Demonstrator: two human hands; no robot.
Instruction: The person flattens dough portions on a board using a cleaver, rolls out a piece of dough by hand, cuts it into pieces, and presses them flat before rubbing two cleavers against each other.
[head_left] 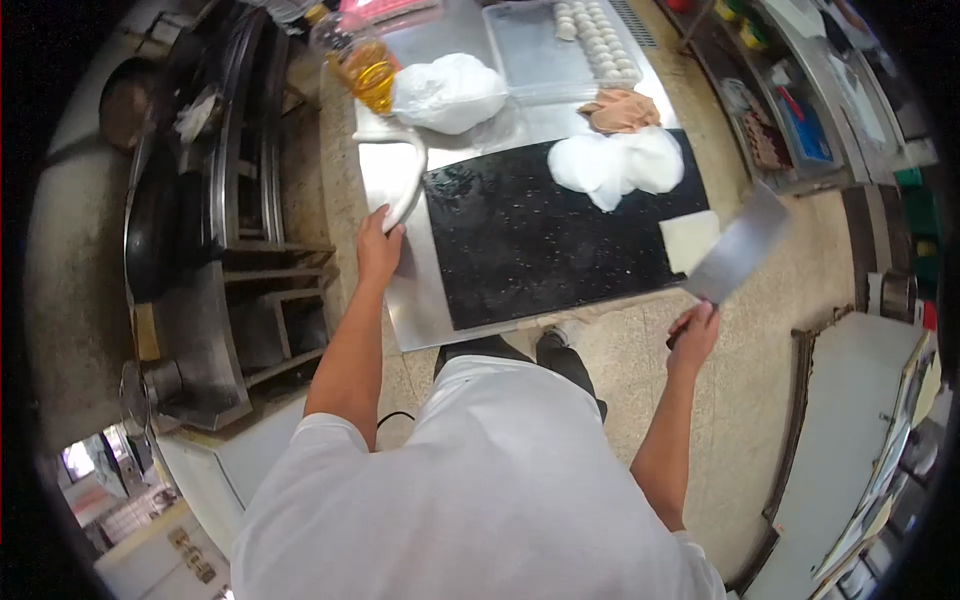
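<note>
My left hand (pixel 380 246) is closed on the end of a long white roll (pixel 411 176) that looks like dough and curves along the metal table's left side. In my right hand (pixel 694 336) is the handle of a wide-bladed cleaver (pixel 742 243), its slightly blurred blade raised by the table's right edge. A black board (pixel 540 240) with pale specks lies between my hands. White cloth-like material (pixel 615 166) rests at its upper right, and a pale square piece (pixel 690 241) lies at its right edge, close to the blade.
At the table's far side are an oil bottle (pixel 362 72), a white plastic bag (pixel 452 93), a clear tray (pixel 520 60) with several small white balls (pixel 606 50), and a tan cloth (pixel 621 110). Metal shelving (pixel 240 150) stands left; shelves with containers (pixel 790 120) stand right.
</note>
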